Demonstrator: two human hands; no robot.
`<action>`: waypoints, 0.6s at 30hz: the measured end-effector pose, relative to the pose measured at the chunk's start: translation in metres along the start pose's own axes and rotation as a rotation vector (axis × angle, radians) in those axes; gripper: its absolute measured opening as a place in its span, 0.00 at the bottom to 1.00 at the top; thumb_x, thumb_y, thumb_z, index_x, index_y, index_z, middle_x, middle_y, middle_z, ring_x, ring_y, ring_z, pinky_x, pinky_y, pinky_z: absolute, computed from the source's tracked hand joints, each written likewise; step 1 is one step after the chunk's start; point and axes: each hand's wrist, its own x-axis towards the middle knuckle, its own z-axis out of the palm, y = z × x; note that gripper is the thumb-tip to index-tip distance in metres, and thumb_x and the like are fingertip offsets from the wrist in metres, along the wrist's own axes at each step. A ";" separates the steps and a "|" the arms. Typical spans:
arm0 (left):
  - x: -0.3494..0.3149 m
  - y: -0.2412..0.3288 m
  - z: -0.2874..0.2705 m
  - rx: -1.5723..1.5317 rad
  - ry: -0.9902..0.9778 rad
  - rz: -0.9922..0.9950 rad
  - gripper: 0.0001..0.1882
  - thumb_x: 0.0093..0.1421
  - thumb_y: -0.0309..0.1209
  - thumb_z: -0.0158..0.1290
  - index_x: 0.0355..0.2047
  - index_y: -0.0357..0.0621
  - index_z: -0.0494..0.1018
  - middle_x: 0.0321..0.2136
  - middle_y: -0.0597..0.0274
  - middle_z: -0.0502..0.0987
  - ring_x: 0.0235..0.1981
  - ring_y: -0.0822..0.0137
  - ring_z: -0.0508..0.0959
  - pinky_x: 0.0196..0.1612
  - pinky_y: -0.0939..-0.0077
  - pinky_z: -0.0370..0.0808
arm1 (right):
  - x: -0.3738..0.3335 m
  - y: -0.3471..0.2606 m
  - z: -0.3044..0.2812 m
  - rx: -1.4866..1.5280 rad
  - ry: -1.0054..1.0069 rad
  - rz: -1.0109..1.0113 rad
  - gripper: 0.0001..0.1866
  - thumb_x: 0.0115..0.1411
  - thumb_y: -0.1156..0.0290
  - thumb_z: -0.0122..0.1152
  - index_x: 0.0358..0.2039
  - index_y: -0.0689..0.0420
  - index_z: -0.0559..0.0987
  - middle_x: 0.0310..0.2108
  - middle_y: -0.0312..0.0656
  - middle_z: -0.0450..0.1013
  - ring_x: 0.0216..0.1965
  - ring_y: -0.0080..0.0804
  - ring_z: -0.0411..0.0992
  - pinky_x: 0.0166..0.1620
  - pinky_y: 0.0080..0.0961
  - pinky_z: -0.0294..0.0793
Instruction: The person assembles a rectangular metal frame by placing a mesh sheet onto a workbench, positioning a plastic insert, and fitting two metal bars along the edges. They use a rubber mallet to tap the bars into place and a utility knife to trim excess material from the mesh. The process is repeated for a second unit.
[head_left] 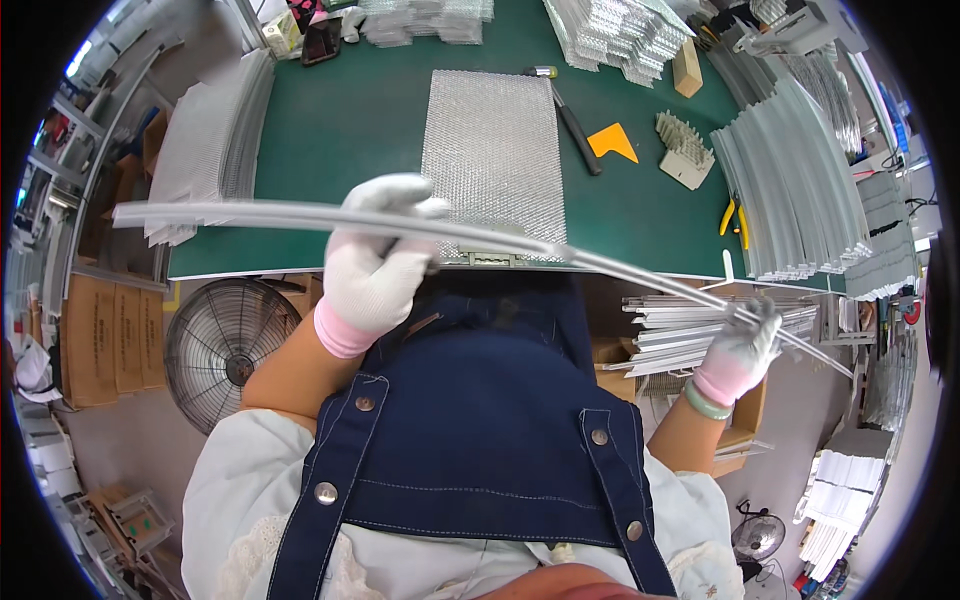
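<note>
Long, thin silvery metal strips stretch across in front of me above the table's near edge, slanting down to the right. My left hand, in a white glove with a pink cuff, is closed around them left of centre. Farther right, my right hand, gloved alike, grips them near their right end. The strips are blurred, and I cannot tell exactly how many there are. Beyond them, a silver mesh panel lies flat on the green table. A grey-green toothed block sits at the panel's near edge.
A black-handled hammer, an orange scraper, a toothed block and yellow pliers lie right of the panel. Mesh stacks stand left, with pleated sheets right. More strips lie below; a fan stands left.
</note>
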 end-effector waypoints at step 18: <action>-0.036 -0.030 -0.025 0.631 0.147 -0.106 0.35 0.50 0.16 0.40 0.63 0.28 0.55 0.54 0.42 0.68 0.60 0.54 0.68 0.64 0.62 0.62 | -0.107 0.002 0.109 -0.570 -0.853 -0.454 0.40 0.54 0.75 0.64 0.64 0.74 0.57 0.19 0.44 0.72 0.20 0.42 0.74 0.25 0.32 0.72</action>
